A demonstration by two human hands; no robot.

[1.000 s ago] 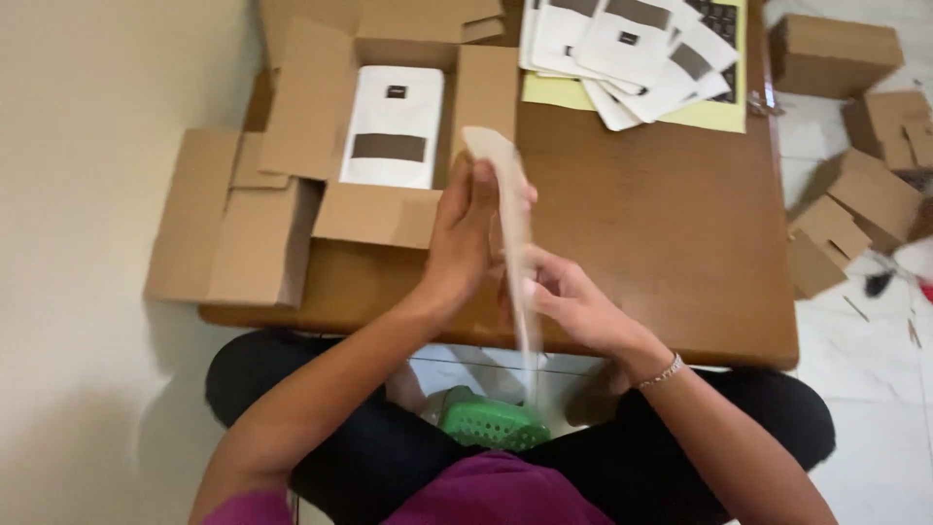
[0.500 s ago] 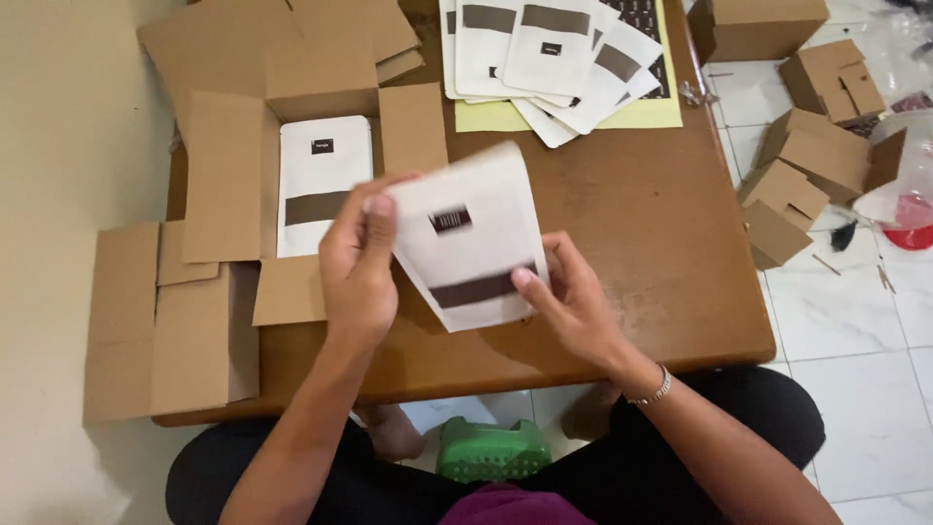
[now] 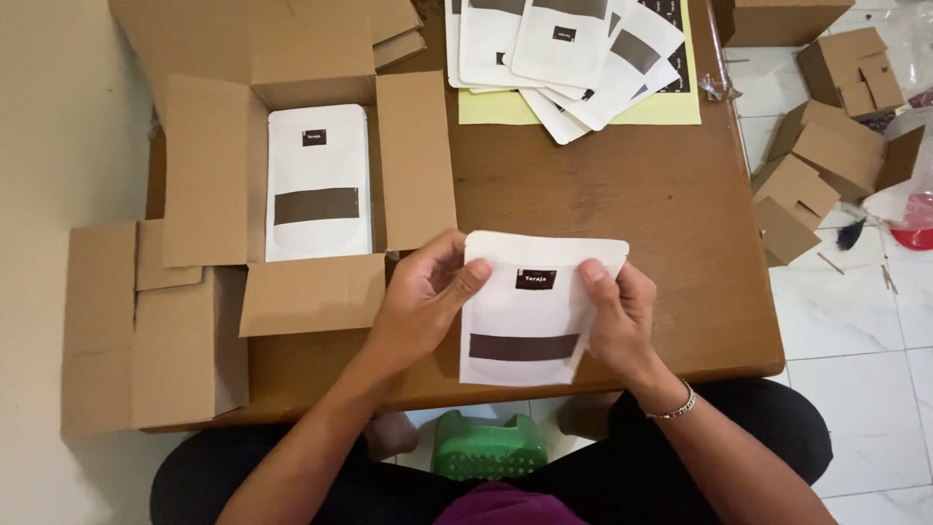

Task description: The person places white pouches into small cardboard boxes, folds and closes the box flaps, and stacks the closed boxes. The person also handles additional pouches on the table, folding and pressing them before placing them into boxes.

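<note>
A white pouch [image 3: 530,316] with a dark band and a small dark label is held flat, face up, over the near edge of the tabletop [image 3: 583,185]. It is pinched at its left side by the left hand [image 3: 423,301], the thumb laid on the front and the fingers curled behind. Its right side is gripped in the same way by the right hand [image 3: 622,316], on whose wrist a thin bracelet [image 3: 675,406] is worn. The pouch's top edge is seen to bow slightly upward between the two hands.

Just beyond the left hand, an open cardboard box [image 3: 219,175] is set on the left part of the tabletop, all four flaps folded outward. One matching white pouch [image 3: 318,185] is laid flat inside it, filling most of the floor of the box. The near flap is nearly touched by the left thumb. A second, flattened box [image 3: 141,326] hangs over the near left corner of the tabletop.

At the far edge, a fan of similar white pouches [image 3: 564,49] is spread on a yellow sheet [image 3: 671,102]. More brown cartons [image 3: 816,156] are scattered on the tiled floor [image 3: 855,321] past the right edge, none shown with contents. A green stool [image 3: 486,445] is seen under the near edge, between the person's knees.
</note>
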